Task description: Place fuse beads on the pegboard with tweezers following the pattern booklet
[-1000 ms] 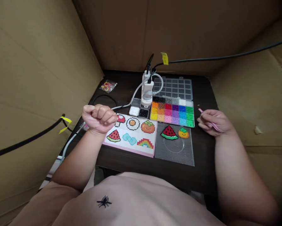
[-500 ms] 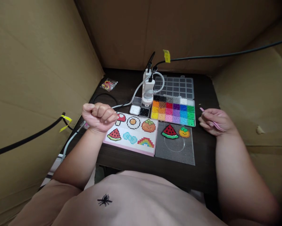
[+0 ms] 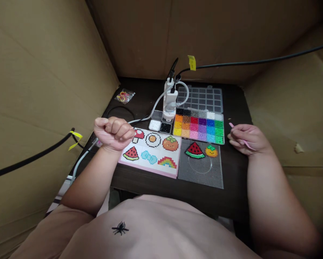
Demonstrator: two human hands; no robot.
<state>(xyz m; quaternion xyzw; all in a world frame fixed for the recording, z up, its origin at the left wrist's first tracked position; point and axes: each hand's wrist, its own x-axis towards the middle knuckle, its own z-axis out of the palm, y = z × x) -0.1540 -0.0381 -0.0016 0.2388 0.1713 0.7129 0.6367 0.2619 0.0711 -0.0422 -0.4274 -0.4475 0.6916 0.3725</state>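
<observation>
My left hand (image 3: 114, 133) is curled in a fist at the left edge of the pattern sheet, and nothing shows in it. Pink tweezers (image 3: 247, 144) are gripped in my right hand (image 3: 249, 139), right of the bead box, tip pointing up and left. The clear pegboard (image 3: 201, 176) carries a watermelon slice of beads (image 3: 195, 150) and a small orange fruit of beads (image 3: 211, 151) near its top edge. Left of it lies the pattern sheet (image 3: 144, 167) with several pixel pictures. Behind stands the open bead box (image 3: 198, 126), its compartments full of coloured beads.
A white power strip (image 3: 169, 104) with plugs and cables stands behind the sheet, beside small boxes of white beads (image 3: 155, 125) and black beads (image 3: 165, 127). A small plastic bag (image 3: 125, 96) lies back left. Cardboard walls (image 3: 140, 39) enclose the dark table (image 3: 156, 183).
My right hand has shifted the tweezers slightly in its grip. My left hand stays in its fist, and the things on the table lie as before.
</observation>
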